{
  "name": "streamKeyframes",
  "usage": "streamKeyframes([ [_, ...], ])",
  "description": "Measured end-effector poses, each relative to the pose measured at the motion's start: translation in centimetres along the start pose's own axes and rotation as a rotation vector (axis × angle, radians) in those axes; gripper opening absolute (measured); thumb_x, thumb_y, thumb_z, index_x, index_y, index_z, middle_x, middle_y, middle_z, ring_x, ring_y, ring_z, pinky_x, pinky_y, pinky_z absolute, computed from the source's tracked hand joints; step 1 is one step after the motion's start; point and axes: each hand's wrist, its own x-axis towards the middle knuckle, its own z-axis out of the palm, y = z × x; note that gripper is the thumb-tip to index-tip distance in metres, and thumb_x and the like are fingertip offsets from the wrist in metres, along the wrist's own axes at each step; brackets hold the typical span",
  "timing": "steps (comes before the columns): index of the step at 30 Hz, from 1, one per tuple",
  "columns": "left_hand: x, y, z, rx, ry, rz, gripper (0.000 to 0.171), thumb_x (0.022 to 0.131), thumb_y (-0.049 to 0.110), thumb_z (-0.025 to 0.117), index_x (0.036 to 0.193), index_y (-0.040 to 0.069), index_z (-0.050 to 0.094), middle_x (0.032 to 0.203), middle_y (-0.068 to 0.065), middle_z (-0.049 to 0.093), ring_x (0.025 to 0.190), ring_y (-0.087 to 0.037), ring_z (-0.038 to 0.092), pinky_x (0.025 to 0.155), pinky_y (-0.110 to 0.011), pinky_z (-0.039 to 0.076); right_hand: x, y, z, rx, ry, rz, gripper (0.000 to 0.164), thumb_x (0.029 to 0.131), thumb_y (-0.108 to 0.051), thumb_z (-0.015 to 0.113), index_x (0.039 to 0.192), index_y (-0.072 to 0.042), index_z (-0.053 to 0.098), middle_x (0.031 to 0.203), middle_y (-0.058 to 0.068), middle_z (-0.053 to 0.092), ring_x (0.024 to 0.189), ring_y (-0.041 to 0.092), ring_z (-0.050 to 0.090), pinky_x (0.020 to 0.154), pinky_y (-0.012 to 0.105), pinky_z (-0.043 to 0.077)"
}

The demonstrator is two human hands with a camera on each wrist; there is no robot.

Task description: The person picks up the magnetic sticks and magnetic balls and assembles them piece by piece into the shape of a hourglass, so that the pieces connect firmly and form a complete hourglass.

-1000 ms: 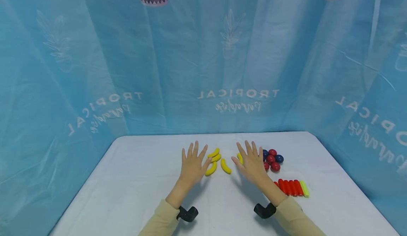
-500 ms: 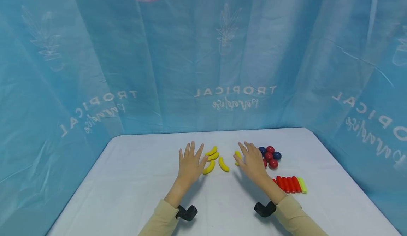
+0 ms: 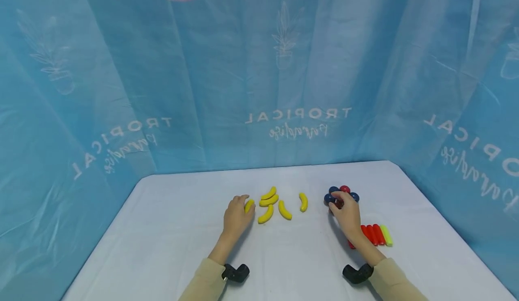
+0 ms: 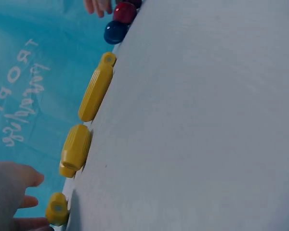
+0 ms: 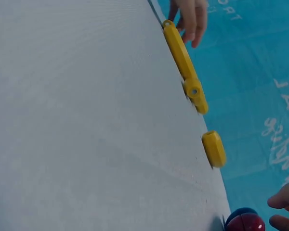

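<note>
My left hand (image 3: 237, 214) is low over the table with its fingers bent and spread about a small yellow toy banana (image 3: 249, 206). In the left wrist view its fingertips (image 4: 36, 223) come right at the edge of that banana (image 4: 57, 211), which lies on the cloth. My right hand (image 3: 347, 211) arches over the cluster of balls. A dark red ball (image 3: 339, 204) shows in the gap between thumb and fingers. The right wrist view has the fingers (image 5: 284, 196) a little above and apart from a red ball (image 5: 246, 223).
Several more toy bananas (image 3: 285, 210) lie between the hands. Blue balls (image 3: 329, 198) and red ones sit by the right hand. Red rods (image 3: 376, 234) and a yellow-green rod (image 3: 386, 235) lie in a row beside the right forearm. A blue curtain (image 3: 227, 89) hangs around the white table (image 3: 162, 229).
Both hands were flat with fingers stretched and have come down with fingers bent. The right hand has moved right, from beside a banana to the balls; the left has shifted slightly left.
</note>
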Motion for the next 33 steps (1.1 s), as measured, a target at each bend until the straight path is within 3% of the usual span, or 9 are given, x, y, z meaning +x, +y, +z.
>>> streamKeyframes([
  [3,0.2,-0.3,1.0,-0.038,0.020,-0.023,0.037,0.086,0.025,0.067,0.115,0.002,0.064,0.097,-0.014,0.063,0.080,-0.021,0.057,0.065,-0.032,0.047,-0.2,0.7,-0.3,0.009,-0.008,-0.007,0.030,0.082,0.003,0.068,0.111,0.005,0.062,0.109,0.022,0.065,0.095,0.033,0.061,0.089,0.048,0.051],
  [12,0.3,-1.0,2.0,-0.071,0.061,-0.026,0.022,0.081,0.016,0.072,0.098,0.003,0.068,0.086,-0.010,0.059,0.075,-0.018,0.053,0.065,-0.029,0.045,-0.3,1.4,-0.5,-0.076,-0.068,-0.095,0.038,0.074,0.006,0.073,0.111,0.006,0.063,0.110,0.021,0.066,0.101,0.034,0.061,0.090,0.049,0.051],
  [19,-0.7,-1.5,1.8,-0.139,0.064,-0.055,0.018,0.078,0.013,0.072,0.090,0.002,0.064,0.080,-0.008,0.056,0.072,-0.016,0.050,0.064,-0.025,0.042,-0.6,1.8,-0.2,-0.121,-0.099,-0.115,0.045,0.071,0.007,0.075,0.114,0.007,0.062,0.113,0.024,0.065,0.103,0.036,0.061,0.091,0.050,0.050],
  [27,-2.4,-2.2,0.8,-0.223,0.059,-0.057,0.016,0.077,0.013,0.073,0.085,0.004,0.062,0.076,-0.004,0.053,0.069,-0.012,0.045,0.061,-0.021,0.039,-0.7,1.7,0.1,-0.068,-0.027,-0.092,0.041,0.073,0.002,0.077,0.112,0.006,0.062,0.110,0.021,0.065,0.094,0.031,0.061,0.081,0.046,0.055],
  [33,-3.7,-2.3,0.3,-0.262,0.032,-0.063,0.015,0.078,0.012,0.073,0.086,0.005,0.063,0.076,-0.003,0.055,0.069,-0.011,0.046,0.061,-0.019,0.040,-1.0,1.1,0.3,0.025,0.012,-0.057,0.039,0.074,-0.003,0.078,0.111,0.002,0.064,0.108,0.016,0.067,0.088,0.024,0.061,0.075,0.024,0.054],
])
